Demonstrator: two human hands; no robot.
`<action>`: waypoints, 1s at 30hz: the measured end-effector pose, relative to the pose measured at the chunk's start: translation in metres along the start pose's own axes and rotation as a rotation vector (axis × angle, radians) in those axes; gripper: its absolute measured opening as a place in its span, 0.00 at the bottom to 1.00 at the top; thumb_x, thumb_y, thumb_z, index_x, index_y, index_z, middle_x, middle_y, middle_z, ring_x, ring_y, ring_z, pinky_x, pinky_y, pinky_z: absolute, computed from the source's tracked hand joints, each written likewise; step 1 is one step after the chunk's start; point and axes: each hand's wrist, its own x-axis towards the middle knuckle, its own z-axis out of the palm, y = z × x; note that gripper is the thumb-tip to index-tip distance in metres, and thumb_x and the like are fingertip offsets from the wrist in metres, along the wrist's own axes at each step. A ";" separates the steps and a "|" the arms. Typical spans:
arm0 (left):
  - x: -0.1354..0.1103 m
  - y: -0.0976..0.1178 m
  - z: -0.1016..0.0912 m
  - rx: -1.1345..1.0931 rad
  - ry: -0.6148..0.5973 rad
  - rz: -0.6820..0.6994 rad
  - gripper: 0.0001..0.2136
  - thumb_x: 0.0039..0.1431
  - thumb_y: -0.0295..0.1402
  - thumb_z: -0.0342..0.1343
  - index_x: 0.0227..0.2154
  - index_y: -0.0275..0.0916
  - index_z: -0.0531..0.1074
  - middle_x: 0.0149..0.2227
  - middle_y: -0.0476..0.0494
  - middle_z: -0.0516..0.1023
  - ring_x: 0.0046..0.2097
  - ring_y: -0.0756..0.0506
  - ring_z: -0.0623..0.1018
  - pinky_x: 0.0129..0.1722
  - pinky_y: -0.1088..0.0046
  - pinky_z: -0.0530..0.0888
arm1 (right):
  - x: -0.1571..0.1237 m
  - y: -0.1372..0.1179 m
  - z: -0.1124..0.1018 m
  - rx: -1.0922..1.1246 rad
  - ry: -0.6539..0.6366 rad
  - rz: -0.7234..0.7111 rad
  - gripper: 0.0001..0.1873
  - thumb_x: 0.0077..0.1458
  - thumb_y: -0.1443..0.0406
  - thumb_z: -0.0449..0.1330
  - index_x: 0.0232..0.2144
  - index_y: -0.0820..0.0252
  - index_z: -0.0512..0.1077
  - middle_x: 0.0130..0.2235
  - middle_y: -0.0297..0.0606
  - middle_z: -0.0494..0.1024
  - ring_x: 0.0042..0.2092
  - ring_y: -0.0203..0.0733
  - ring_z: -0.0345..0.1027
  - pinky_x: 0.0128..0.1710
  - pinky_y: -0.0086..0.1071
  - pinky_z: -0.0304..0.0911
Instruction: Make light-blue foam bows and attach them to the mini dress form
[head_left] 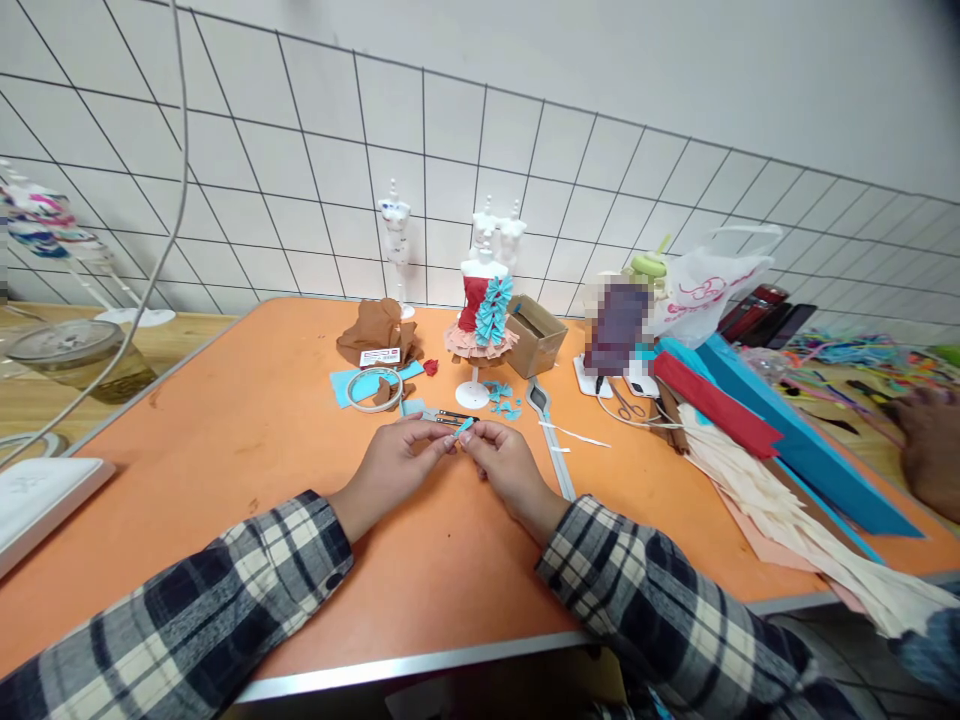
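Observation:
Both my hands meet over the middle of the orange table. My left hand (401, 462) and my right hand (508, 462) pinch a small light-blue paper piece (465, 427) between thumbs and fingertips. Just beyond stands a miniature dress form (480, 300) on a round white base, with a red bodice, light-blue ruffles down one side and a pink frilled skirt. Loose blue scraps (504, 395) lie beside its base. Dark tweezers-like tools (454, 416) rest behind my fingers, partly hidden by them.
Back left are brown crumpled paper (371, 330), a tape roll (352, 400) and a small white box (380, 357). A cardboard box (536, 340), scissors (628, 405) and a propped phone (619, 325) stand to the right. Paper strips (750, 490) overhang the right edge; another person's hand (930, 450) is far right.

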 end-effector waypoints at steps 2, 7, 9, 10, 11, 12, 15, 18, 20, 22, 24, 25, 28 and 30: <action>0.000 0.003 0.000 -0.082 0.000 -0.046 0.11 0.58 0.39 0.54 0.30 0.40 0.78 0.32 0.46 0.83 0.37 0.44 0.80 0.51 0.63 0.71 | -0.001 -0.001 0.000 0.027 -0.006 -0.018 0.15 0.49 0.53 0.61 0.25 0.60 0.70 0.21 0.28 0.65 0.21 0.29 0.51 0.20 0.25 0.48; 0.002 0.006 0.000 -0.156 0.019 -0.133 0.12 0.56 0.41 0.55 0.27 0.38 0.77 0.30 0.45 0.82 0.35 0.43 0.80 0.39 0.69 0.75 | 0.000 0.004 -0.002 0.062 -0.010 -0.040 0.15 0.49 0.53 0.62 0.29 0.59 0.72 0.24 0.30 0.70 0.21 0.30 0.53 0.21 0.26 0.50; 0.001 0.006 0.000 -0.145 0.031 -0.142 0.12 0.56 0.41 0.55 0.26 0.38 0.77 0.30 0.45 0.82 0.36 0.43 0.80 0.39 0.69 0.75 | 0.000 0.007 -0.002 0.048 0.015 -0.029 0.15 0.49 0.53 0.63 0.29 0.59 0.72 0.23 0.29 0.69 0.21 0.30 0.52 0.20 0.26 0.49; 0.001 0.006 0.000 -0.139 0.030 -0.138 0.12 0.56 0.41 0.55 0.26 0.38 0.77 0.30 0.45 0.82 0.36 0.43 0.80 0.40 0.69 0.75 | 0.001 0.008 -0.002 0.042 0.032 -0.023 0.16 0.48 0.52 0.63 0.29 0.59 0.72 0.22 0.29 0.68 0.21 0.30 0.52 0.20 0.26 0.48; 0.001 0.006 0.001 -0.135 0.029 -0.132 0.12 0.56 0.41 0.55 0.26 0.39 0.77 0.30 0.45 0.82 0.36 0.43 0.80 0.40 0.69 0.75 | 0.001 0.009 -0.001 0.035 0.048 -0.021 0.16 0.48 0.52 0.64 0.28 0.59 0.72 0.22 0.28 0.68 0.21 0.30 0.52 0.21 0.26 0.48; 0.000 0.007 0.001 -0.135 0.027 -0.125 0.12 0.56 0.41 0.55 0.27 0.39 0.77 0.30 0.45 0.82 0.36 0.43 0.80 0.40 0.69 0.75 | 0.002 0.009 -0.001 0.027 0.060 -0.023 0.16 0.48 0.52 0.64 0.28 0.59 0.72 0.22 0.29 0.68 0.21 0.30 0.52 0.21 0.26 0.48; -0.001 0.009 0.003 -0.142 0.034 -0.133 0.11 0.55 0.40 0.56 0.27 0.39 0.77 0.31 0.46 0.82 0.36 0.43 0.80 0.40 0.69 0.76 | 0.003 0.010 -0.001 0.000 0.075 -0.031 0.15 0.48 0.53 0.64 0.27 0.59 0.73 0.24 0.30 0.70 0.23 0.31 0.54 0.22 0.27 0.50; -0.001 0.012 0.003 -0.136 0.053 -0.172 0.10 0.54 0.40 0.56 0.27 0.39 0.77 0.32 0.45 0.83 0.37 0.42 0.80 0.40 0.68 0.76 | 0.003 0.010 -0.001 -0.010 0.075 -0.039 0.13 0.49 0.54 0.63 0.27 0.59 0.72 0.24 0.30 0.70 0.24 0.32 0.55 0.23 0.27 0.50; 0.000 0.013 0.001 -0.119 0.056 -0.190 0.11 0.54 0.40 0.55 0.26 0.39 0.77 0.31 0.45 0.83 0.37 0.42 0.80 0.41 0.68 0.76 | 0.002 0.009 -0.002 -0.004 0.070 -0.052 0.13 0.49 0.55 0.63 0.27 0.59 0.72 0.25 0.31 0.70 0.25 0.33 0.56 0.24 0.27 0.51; 0.000 0.012 0.000 -0.097 0.054 -0.200 0.11 0.54 0.40 0.55 0.26 0.39 0.77 0.31 0.45 0.82 0.37 0.42 0.80 0.40 0.68 0.75 | 0.001 0.006 -0.003 0.009 0.034 -0.053 0.13 0.49 0.55 0.63 0.27 0.59 0.73 0.26 0.31 0.70 0.26 0.33 0.57 0.25 0.27 0.52; 0.001 0.011 -0.001 -0.080 0.064 -0.207 0.11 0.54 0.39 0.55 0.28 0.38 0.78 0.32 0.44 0.83 0.37 0.42 0.80 0.41 0.68 0.75 | -0.001 0.004 -0.003 0.029 -0.020 -0.040 0.13 0.48 0.55 0.64 0.27 0.59 0.73 0.26 0.31 0.70 0.26 0.32 0.57 0.25 0.27 0.51; 0.001 0.010 -0.001 -0.074 0.069 -0.202 0.10 0.53 0.39 0.56 0.29 0.38 0.78 0.33 0.44 0.83 0.38 0.42 0.80 0.41 0.68 0.75 | -0.001 0.003 -0.003 0.038 -0.039 -0.033 0.13 0.48 0.55 0.64 0.27 0.59 0.73 0.26 0.31 0.70 0.25 0.31 0.56 0.25 0.27 0.51; 0.000 0.009 0.000 -0.060 0.057 -0.165 0.10 0.54 0.39 0.56 0.29 0.39 0.78 0.32 0.45 0.83 0.37 0.42 0.80 0.40 0.69 0.75 | -0.001 0.003 -0.002 0.033 -0.029 -0.017 0.13 0.47 0.56 0.64 0.27 0.60 0.73 0.25 0.30 0.69 0.24 0.30 0.54 0.25 0.26 0.50; -0.001 0.010 0.001 -0.064 0.044 -0.151 0.10 0.55 0.39 0.55 0.27 0.39 0.78 0.31 0.46 0.83 0.36 0.43 0.80 0.40 0.69 0.75 | 0.000 0.004 -0.001 0.017 -0.009 -0.008 0.13 0.48 0.55 0.64 0.28 0.61 0.73 0.24 0.30 0.69 0.24 0.30 0.53 0.24 0.26 0.49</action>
